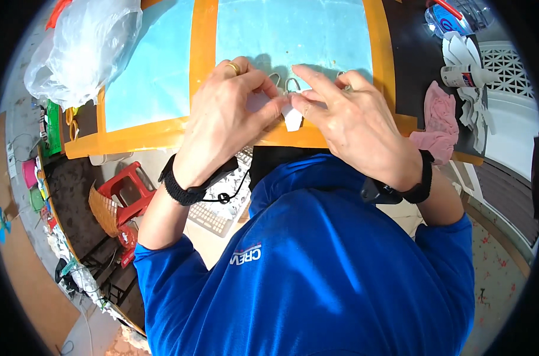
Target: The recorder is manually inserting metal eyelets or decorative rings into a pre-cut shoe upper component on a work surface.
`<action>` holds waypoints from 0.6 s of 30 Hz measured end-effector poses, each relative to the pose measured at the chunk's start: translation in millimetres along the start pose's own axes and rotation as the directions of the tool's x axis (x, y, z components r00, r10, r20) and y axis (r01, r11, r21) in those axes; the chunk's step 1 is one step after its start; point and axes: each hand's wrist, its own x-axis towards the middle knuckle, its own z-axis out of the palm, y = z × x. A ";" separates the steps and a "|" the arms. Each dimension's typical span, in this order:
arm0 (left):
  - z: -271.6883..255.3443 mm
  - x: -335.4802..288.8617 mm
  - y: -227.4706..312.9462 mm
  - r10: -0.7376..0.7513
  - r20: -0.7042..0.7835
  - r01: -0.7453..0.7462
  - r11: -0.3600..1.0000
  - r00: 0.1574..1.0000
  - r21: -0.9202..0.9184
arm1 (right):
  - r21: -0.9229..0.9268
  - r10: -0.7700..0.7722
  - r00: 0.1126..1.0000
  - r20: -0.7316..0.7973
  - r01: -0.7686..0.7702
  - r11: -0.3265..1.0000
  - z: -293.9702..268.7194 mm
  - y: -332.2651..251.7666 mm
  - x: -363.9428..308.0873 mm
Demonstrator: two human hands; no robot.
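The left hand [225, 98] has its thumb and fingers pinched on a white piece [293, 120] at the near edge of the table [203, 53]; 1 metal loop [292, 80] lies just beyond. The right hand [355, 115] spreads its index finger; its hold I cannot tell. Best anchor left, adjust lightly right.

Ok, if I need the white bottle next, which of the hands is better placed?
Probably the right hand: the white bottle lies out to its right, whereas the left hand would have to reach across. Both hands are now at the small white piece.
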 end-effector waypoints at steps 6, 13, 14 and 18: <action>7.1 1.9 6.3 -0.051 -0.006 0.050 0.999 0.999 -0.009 | 0.031 0.025 1.000 0.008 -0.026 0.999 -0.2 -1.1 -0.6; 8.1 11.8 4.5 -0.122 0.049 0.123 0.992 0.991 -0.006 | 0.103 0.086 0.995 -0.046 -0.081 0.991 10.0 -1.3 -7.9; 8.7 12.6 5.4 -0.135 0.050 0.135 0.991 0.990 0.007 | 0.105 0.066 0.994 -0.082 -0.057 0.993 11.7 0.8 -8.6; 10.0 18.6 7.0 -0.138 0.060 0.134 0.989 0.989 0.069 | 0.067 0.035 0.995 -0.097 -0.028 0.997 11.4 4.4 -8.9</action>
